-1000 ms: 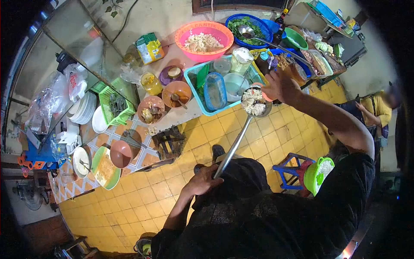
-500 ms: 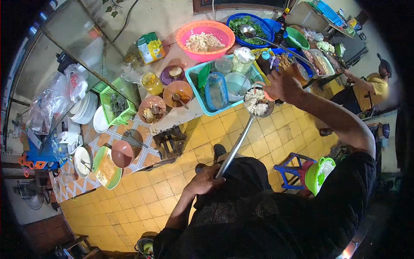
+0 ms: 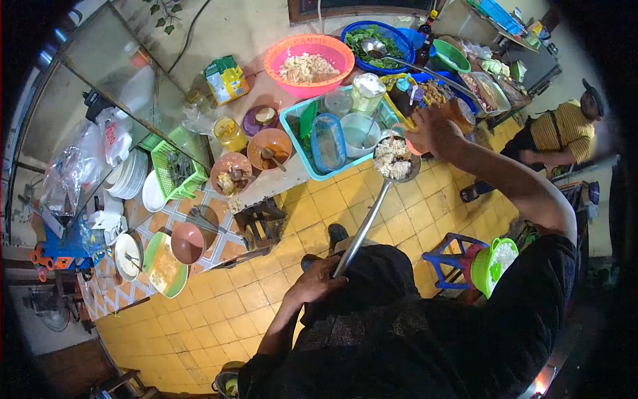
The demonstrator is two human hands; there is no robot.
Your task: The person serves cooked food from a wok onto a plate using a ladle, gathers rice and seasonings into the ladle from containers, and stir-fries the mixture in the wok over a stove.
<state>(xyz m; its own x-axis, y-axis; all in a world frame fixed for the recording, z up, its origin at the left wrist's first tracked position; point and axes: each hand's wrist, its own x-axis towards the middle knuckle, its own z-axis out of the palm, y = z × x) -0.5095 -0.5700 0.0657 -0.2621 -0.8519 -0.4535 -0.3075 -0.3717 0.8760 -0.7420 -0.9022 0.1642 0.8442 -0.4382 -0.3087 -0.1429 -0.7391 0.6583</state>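
Ladle is the main thing here: long metal handle, bowl heaped with a pale noodle-looking mix, hanging over the yellow tiled floor just off the counter edge. Your left hand has its fingers clenched around the bottom end of the handle, down near your lap. Your right hand is up at the bowl's far rim, fingers curled on something small and orange, can't tell what exactly. Right beside the bowl sits the teal basket, with the pink basin behind it.
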